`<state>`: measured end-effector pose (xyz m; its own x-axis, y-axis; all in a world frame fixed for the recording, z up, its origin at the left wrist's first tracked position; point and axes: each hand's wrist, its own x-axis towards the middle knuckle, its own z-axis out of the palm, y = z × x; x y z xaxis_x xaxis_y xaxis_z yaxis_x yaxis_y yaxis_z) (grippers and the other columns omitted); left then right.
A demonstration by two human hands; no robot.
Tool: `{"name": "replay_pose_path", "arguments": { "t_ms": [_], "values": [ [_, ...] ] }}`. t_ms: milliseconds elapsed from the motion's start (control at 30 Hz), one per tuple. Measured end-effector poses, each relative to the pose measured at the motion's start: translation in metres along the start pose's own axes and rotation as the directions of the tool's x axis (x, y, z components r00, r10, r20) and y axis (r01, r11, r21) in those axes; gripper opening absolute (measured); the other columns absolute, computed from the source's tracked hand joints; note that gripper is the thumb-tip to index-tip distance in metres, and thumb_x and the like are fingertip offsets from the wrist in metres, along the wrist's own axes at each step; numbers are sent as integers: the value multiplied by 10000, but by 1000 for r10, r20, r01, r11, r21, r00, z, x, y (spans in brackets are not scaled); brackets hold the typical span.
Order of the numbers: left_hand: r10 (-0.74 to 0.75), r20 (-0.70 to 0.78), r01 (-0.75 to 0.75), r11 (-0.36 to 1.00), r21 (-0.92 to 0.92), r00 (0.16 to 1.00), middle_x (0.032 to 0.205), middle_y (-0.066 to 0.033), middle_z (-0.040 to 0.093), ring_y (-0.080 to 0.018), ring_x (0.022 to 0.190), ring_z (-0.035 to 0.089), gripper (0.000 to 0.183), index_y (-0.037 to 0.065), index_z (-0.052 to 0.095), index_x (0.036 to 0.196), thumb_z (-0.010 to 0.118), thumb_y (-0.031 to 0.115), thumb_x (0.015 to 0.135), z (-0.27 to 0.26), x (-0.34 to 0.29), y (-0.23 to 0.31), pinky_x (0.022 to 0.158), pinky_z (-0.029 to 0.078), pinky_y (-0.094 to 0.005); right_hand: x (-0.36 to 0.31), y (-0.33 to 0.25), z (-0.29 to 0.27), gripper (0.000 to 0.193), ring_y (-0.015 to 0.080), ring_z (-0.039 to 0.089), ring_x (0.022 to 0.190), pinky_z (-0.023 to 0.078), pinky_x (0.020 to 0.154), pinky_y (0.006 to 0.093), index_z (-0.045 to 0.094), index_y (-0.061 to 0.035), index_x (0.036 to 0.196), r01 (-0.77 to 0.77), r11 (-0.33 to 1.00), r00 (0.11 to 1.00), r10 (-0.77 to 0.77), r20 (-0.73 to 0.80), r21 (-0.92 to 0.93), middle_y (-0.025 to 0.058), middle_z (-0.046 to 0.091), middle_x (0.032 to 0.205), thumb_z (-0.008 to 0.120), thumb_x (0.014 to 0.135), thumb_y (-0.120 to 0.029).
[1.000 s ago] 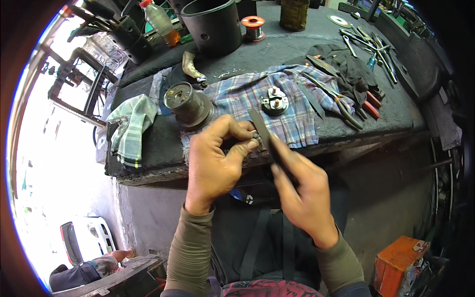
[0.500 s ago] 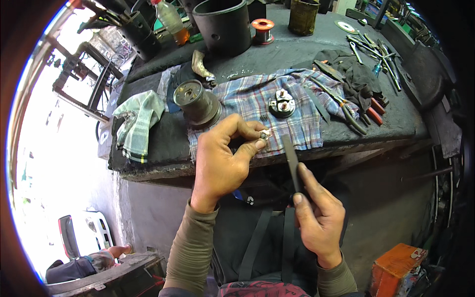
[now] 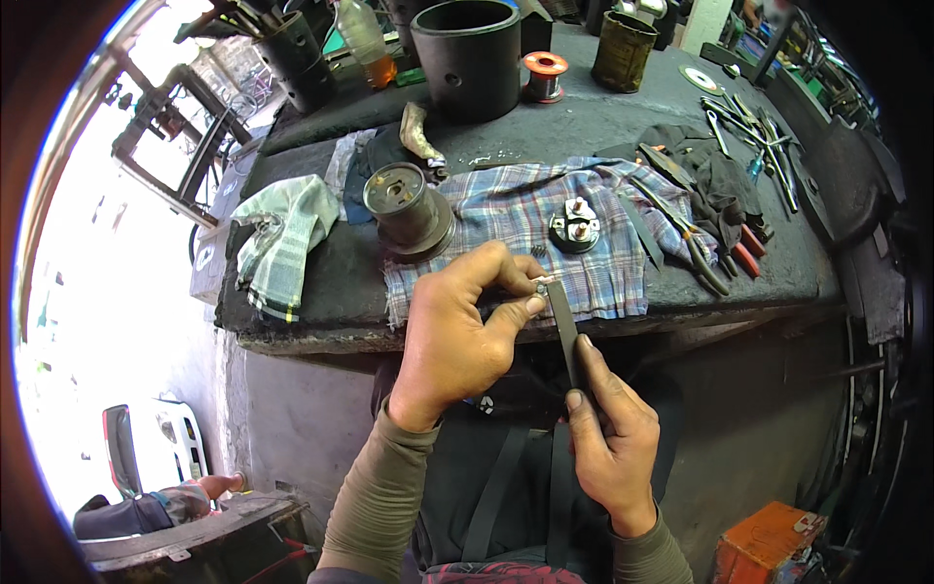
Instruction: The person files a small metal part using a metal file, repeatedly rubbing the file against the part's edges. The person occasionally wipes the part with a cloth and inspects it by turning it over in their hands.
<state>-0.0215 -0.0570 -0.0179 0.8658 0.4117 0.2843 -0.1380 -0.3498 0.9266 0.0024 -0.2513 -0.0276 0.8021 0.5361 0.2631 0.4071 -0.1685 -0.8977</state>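
Note:
My left hand pinches a small metal part between thumb and forefinger, just in front of the bench edge. In my right hand is a flat grey file, gripped at its lower end and pointing up and away. Its far tip is right at the small part; whether they touch, I cannot tell. Beyond them, a blue plaid cloth bears a round black-and-silver piece with two copper-coloured studs. A small dark spring lies near my left fingertips.
A metal drum-shaped part stands left of the cloth, beside a pale checked rag. Pliers and several wrenches lie to the right. Behind are a black pot, a wire spool and a rusty can.
The file's tip has moved left, up against or beside the small part in my left hand. Both hands have drawn closer together. The whole view has shifted slightly.

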Motion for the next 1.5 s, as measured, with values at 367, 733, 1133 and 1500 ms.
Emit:
{"name": "replay_pose_path", "arguments": {
  "t_ms": [367, 733, 1133, 1500],
  "values": [
    [60, -43, -59, 998, 19, 997, 1011, -180, 786, -222, 1013, 766, 142, -29, 624, 920, 750, -82, 879, 0, 4, -5, 896, 575, -355, 6, 2, -9, 521, 310, 759, 860, 584, 831, 371, 615, 56, 1479, -22, 998, 999, 25, 37, -64, 240, 753, 1019, 656, 959, 58],
    [67, -49, -66, 997, 31, 997, 997, -177, 788, -227, 1018, 772, 155, -33, 622, 923, 758, -80, 866, -1, 4, -7, 896, 575, -349, -1, 1, -10, 535, 291, 724, 795, 577, 793, 364, 613, 47, 1488, -62, 997, 997, 63, 36, -44, 221, 728, 963, 649, 955, 74],
    [18, -30, -17, 1000, 12, 999, 1066, -164, 792, -152, 1033, 706, 138, -36, 641, 920, 759, -92, 874, 0, 5, -1, 946, 546, -317, 2, 2, -16, 554, 339, 650, 713, 539, 697, 393, 616, 25, 1492, 39, 996, 997, -34, 64, -82, 199, 632, 839, 650, 941, 72],
    [-5, -27, 3, 998, -62, 1000, 1023, -143, 778, -151, 1005, 696, 138, -35, 628, 884, 739, -115, 870, -4, 6, -2, 946, 534, -309, -18, 15, -25, 609, 268, 600, 657, 524, 668, 358, 608, 9, 1514, 100, 983, 993, -89, 75, -156, 164, 624, 835, 674, 915, 94]
  ]
}}
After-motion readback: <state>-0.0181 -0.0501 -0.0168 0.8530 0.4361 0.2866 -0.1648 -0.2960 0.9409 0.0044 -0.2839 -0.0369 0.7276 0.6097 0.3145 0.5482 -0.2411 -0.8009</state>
